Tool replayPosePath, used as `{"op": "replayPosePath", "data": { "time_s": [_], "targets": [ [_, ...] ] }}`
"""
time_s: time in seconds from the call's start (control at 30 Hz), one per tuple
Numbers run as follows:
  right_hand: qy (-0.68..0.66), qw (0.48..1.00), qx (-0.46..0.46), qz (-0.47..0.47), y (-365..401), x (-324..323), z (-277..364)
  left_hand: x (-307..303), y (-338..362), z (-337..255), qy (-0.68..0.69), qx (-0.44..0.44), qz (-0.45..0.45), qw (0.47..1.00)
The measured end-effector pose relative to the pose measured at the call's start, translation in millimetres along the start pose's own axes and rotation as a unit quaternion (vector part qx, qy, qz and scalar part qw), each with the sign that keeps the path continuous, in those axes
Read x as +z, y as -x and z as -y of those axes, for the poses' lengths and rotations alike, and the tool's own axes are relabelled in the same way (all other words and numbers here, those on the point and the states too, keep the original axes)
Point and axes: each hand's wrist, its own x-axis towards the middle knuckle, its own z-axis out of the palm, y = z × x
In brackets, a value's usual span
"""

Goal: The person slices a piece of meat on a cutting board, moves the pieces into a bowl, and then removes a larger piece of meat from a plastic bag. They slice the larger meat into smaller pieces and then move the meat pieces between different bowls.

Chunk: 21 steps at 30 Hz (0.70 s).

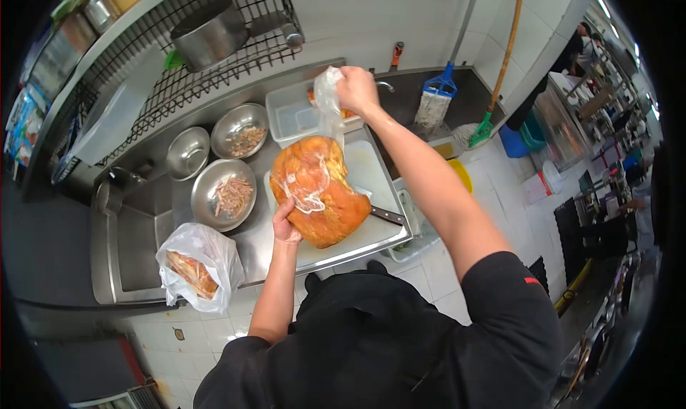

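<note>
A large orange-brown ham (314, 187), with white streaks on top, is in front of me above a white cutting board (300, 257). My left hand (286, 222) grips its near left side, thumb on the surface and the other fingers hidden beneath. Raised at the far side, my right hand (356, 91) is closed on a clear plastic bag (329, 98), which hangs down toward the ham's upper edge. A knife (386, 215) lies on the board, its dark handle showing and its blade partly covered by the ham.
Steel bowls (224, 195) with meat pieces stand left of the board, near a sink (136, 255). A bagged piece of meat (191, 273) sits at the counter's front edge. Behind are a plastic container (289, 116) and a wire rack (250, 59). Mops (434, 102) lean at right.
</note>
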Motion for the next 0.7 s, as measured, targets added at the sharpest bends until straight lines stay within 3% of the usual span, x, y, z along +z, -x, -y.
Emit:
{"op": "replayPosePath", "data": {
  "time_s": [0.03, 0.07, 0.1, 0.13, 0.17, 0.23, 0.3, 0.37, 0.43, 0.47, 0.5, 0.57, 0.63, 0.7],
  "targets": [
    [-0.038, 0.997, 0.065, -0.03, -3, 21, -13, -3, 0, 7, -0.073, -0.014, -0.017, 0.997],
    [-0.083, 0.987, 0.139, -0.025, -5, 27, -15, 23, 3, 9, -0.094, -0.001, -0.003, 0.996],
    [-0.129, 0.968, 0.213, -0.019, -4, 31, -19, 10, 6, 14, -0.091, -0.008, -0.007, 0.996],
    [-0.127, 0.967, 0.219, -0.018, -9, 36, -30, -8, 7, 19, -0.05, -0.047, -0.052, 0.996],
    [-0.317, 0.918, 0.238, -0.029, -16, 40, -40, -26, 10, 22, -0.008, -0.084, -0.097, 0.992],
    [-0.604, 0.736, 0.306, -0.021, -17, 21, -43, -27, 14, 17, -0.049, -0.084, -0.105, 0.99],
    [-0.667, 0.585, 0.46, -0.006, -24, -27, -36, -24, 17, 4, -0.09, -0.08, -0.113, 0.986],
    [-0.637, 0.668, 0.385, -0.009, -28, -37, -115, -21, 17, -13, -0.219, -0.095, -0.07, 0.969],
    [-0.573, 0.761, 0.293, 0.085, -5, -89, -124, -28, 10, -24, -0.237, -0.109, -0.08, 0.962],
    [-0.381, 0.89, 0.208, 0.138, 7, -119, -110, -40, 6, -29, -0.266, -0.156, -0.075, 0.948],
    [-0.165, 0.963, 0.108, 0.184, 17, -146, -99, -48, 2, -33, -0.293, -0.203, -0.069, 0.932],
    [0.128, 0.941, 0.036, 0.312, 32, -189, -123, -47, -4, -42, -0.307, -0.221, -0.075, 0.923],
    [0.256, 0.909, 0.031, 0.329, 66, -213, -150, -47, -13, -50, -0.351, -0.266, -0.088, 0.893],
    [0.278, 0.9, 0.116, 0.315, 104, -219, -192, -42, -20, -55, -0.362, -0.275, -0.077, 0.887]
  ]
}}
